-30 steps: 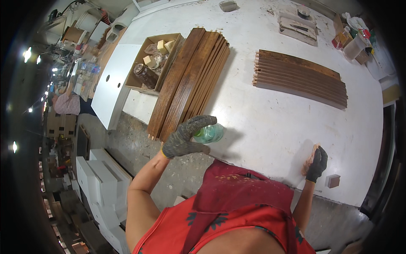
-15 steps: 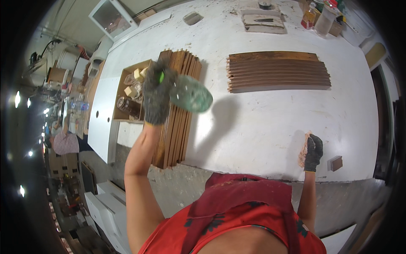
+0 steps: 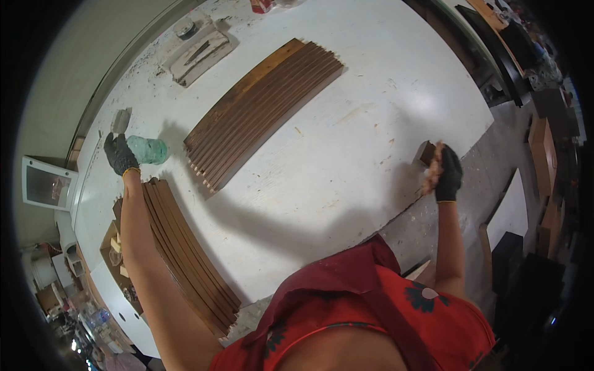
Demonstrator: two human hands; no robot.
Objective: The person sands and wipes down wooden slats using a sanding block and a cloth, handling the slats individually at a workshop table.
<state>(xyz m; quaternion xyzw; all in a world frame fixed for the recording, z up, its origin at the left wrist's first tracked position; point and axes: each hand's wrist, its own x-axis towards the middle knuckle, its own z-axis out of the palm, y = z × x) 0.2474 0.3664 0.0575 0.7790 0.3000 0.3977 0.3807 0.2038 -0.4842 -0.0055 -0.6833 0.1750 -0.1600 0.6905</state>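
Observation:
At the far left of the table, my left hand (image 3: 122, 156), in a dark glove, is at the neck end of a translucent green plastic bottle (image 3: 148, 150). The bottle lies tilted on its side, low over the tabletop; its neck and cap are hidden by the glove. My gloved right hand (image 3: 450, 174) is closed round a crumpled, pinkish-brown rag (image 3: 432, 172) near the table's right front edge. A small brown block (image 3: 426, 153) sits just beyond the rag. Under my left forearm runs a stack of dark wooden strips (image 3: 185, 253).
A second row of brown strips (image 3: 263, 108) lies across the middle of the white table (image 3: 346, 167). Behind it is a stained tray (image 3: 201, 59). A cardboard box (image 3: 111, 250) stands left of my forearm, and a small grey dish (image 3: 120, 120) lies past my left fingers.
The view has turned to the right. My left hand has carried the bottle away from above the left stack to the table's far left. My right hand, with the rag, is now close beside the block.

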